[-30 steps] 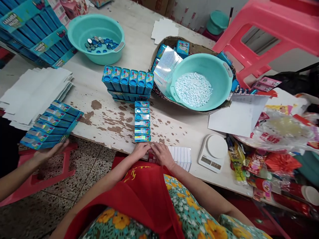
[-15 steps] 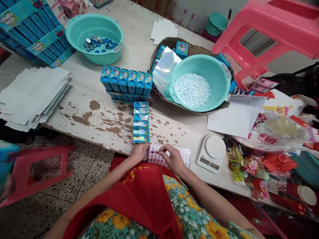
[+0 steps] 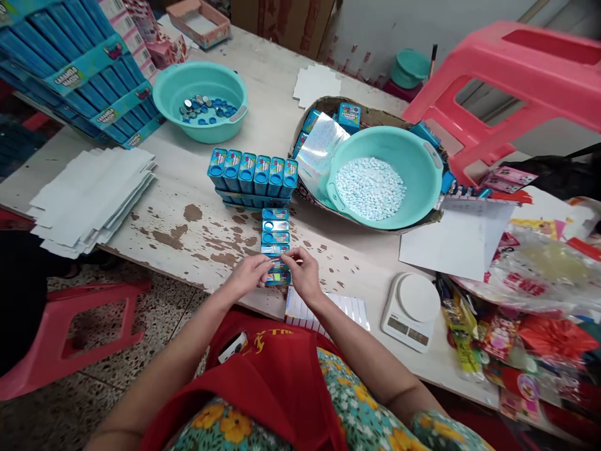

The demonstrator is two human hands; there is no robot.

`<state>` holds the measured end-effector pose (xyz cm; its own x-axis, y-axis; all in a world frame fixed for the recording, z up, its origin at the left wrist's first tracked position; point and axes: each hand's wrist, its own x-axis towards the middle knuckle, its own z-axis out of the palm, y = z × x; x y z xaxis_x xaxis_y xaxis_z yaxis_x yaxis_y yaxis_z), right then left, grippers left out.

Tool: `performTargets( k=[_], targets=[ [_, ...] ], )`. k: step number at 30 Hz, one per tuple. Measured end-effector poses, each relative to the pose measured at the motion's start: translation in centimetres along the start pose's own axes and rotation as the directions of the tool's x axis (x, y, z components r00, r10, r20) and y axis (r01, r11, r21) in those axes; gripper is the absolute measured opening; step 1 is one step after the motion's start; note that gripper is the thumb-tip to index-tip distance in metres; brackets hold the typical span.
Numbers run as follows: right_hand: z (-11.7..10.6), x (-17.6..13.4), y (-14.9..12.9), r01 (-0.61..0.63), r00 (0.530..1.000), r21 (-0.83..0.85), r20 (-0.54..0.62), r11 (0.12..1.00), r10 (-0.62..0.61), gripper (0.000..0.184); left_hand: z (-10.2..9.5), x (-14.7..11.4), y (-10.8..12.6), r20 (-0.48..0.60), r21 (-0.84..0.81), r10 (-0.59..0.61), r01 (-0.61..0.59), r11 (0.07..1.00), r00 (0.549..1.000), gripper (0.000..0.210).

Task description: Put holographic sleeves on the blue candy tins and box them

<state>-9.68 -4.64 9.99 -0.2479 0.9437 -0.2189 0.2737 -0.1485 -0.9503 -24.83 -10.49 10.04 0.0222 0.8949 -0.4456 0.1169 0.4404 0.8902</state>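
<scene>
A row of small blue tins lies on the table in front of me, several with shiny strips across their tops. Over one of the nearer tins, my left hand and my right hand meet from either side, both closed in a pinch. Between the fingertips is a narrow sticker, mostly hidden by the fingers. A sheet of white stickers lies at the table edge, partly under my right forearm. Just behind the row, a blue display tray holds upright blue tins.
A teal basin holds blue and silver round pieces; another teal basin of pale candies rests on a carton. A white scale stands at right. White card sheets are stacked left, below stacked blue display boxes.
Both hands have moved forward from the sticker sheet to the row of tins, and the right hand has left the sheet. The camera view has shifted slightly.
</scene>
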Motion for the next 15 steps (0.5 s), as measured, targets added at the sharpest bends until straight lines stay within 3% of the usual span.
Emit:
performTargets(
  k=[3,6,10,15],
  targets=[
    [2.3,2.5,0.0,0.019,0.995,-0.056,-0.098,0.998,-0.024,0.016,-3.2,2.1,0.7,-0.022,0.002,-0.014,0.014,1.0,1.0,0.027],
    [3.2,4.4,0.4,0.021,0.983,-0.146,-0.175,0.989,-0.047,0.017,-5.1,3.9,1.4,0.014,0.001,-0.009,0.009,1.0,1.0,0.019],
    [3.7,5.6,1.9,0.02,0.967,-0.247,-0.241,0.969,-0.081,0.014,-5.7,5.7,1.0,0.033,-0.015,-0.058,0.059,0.998,0.998,0.014],
    [4.7,6.2,3.4,-0.025,0.957,-0.195,-0.288,0.981,-0.033,0.013,-5.6,7.7,-1.0,0.07,-0.143,-0.061,0.07,0.987,0.996,0.016]
  ],
)
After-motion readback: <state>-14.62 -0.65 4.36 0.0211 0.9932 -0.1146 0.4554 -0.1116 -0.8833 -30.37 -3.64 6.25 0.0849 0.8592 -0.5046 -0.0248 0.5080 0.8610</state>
